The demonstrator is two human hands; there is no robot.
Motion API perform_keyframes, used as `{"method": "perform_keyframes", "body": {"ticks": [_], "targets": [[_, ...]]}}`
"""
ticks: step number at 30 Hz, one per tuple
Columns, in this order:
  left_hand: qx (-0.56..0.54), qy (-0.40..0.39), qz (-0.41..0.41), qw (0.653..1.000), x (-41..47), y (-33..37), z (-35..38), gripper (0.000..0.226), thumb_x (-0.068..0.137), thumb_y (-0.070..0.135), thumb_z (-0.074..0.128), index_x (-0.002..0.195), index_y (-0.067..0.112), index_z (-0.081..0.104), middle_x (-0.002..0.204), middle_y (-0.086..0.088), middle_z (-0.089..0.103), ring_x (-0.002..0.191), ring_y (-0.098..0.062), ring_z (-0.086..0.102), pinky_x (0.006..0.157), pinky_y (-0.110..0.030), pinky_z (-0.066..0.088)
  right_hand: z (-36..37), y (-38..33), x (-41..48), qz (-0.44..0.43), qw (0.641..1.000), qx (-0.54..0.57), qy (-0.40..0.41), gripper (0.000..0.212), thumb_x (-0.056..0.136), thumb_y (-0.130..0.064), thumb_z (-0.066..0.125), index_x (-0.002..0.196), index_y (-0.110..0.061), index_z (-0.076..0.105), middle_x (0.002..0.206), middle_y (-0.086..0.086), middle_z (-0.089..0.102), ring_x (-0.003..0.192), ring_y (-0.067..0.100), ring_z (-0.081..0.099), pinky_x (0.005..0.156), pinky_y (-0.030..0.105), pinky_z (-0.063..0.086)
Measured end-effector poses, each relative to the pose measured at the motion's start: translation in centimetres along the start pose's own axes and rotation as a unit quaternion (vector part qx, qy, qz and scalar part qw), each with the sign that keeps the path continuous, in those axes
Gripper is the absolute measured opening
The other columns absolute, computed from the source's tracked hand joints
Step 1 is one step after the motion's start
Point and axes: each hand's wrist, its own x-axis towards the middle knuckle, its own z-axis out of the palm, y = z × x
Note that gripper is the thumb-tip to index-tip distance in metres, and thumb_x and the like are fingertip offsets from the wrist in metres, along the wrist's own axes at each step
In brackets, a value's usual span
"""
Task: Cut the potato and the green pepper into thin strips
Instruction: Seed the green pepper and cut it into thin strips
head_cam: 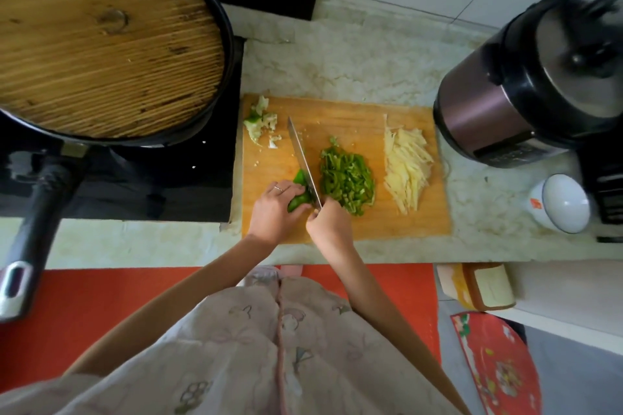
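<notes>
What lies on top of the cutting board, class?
Potato strips at right, green pepper strips mid-board, pepper scraps at the far-left corner, and an uncut pepper piece the left hand holds against the knife in the right hand. The holding fingers hide part of it.

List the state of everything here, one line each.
Potato strips: cut, piled at the cutting board's right.
Pepper strips: cut, piled mid-board.
Pepper piece: uncut, held by left hand.
Knife: gripped by right hand, blade on pepper piece.
Pan: covered by wooden lid.
Rice cooker: lid shut.
</notes>
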Motion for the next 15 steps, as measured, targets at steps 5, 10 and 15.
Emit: {"method": "perform_keyframes", "body": {"ticks": [5, 10, 15], "targets": [[-0.003, 0.016, 0.035, 0.999, -0.3, 0.1, -0.4, 0.033, 0.079, 0.031, 0.056, 0.092, 0.006, 0.074, 0.093, -0.007, 0.071, 0.082, -0.027, 0.065, 0.063, -0.032, 0.055, -0.1, -1.6, 1.4, 0.022, 1.0, 0.014, -0.007, 0.031, 0.09, -0.014, 0.053, 0.12, -0.007, 0.055, 0.114, 0.014, 0.063, 0.106, 0.033, 0.061, 0.083, 0.035, 0.051], [0.014, 0.015, 0.066, 0.998, -0.2, 0.0, -0.7, 0.021, 0.077, 0.019, 0.069, 0.093, 0.005, 0.073, 0.094, -0.008, 0.07, 0.082, -0.028, 0.064, 0.055, -0.03, 0.054, 0.5, -1.2, 0.9, -0.006, 0.999, 0.023, 0.022, 0.031, 0.093, -0.013, 0.048, 0.122, -0.006, 0.052, 0.115, 0.014, 0.063, 0.107, 0.032, 0.06, 0.081, 0.034, 0.048], [0.0, -0.019, 0.07, 0.997, -1.1, -0.5, -0.5, 0.046, 0.068, -0.002, 0.078, 0.113, 0.002, 0.068, 0.111, -0.011, 0.068, 0.096, -0.032, 0.062, 0.073, -0.037, 0.056, -1.8, 0.7, 0.3, -0.046, 0.996, 0.057, 0.043, 0.047, 0.1, -0.031, 0.043, 0.138, -0.004, 0.042, 0.125, 0.015, 0.059, 0.109, 0.029, 0.06, 0.075, 0.028, 0.041]]}}
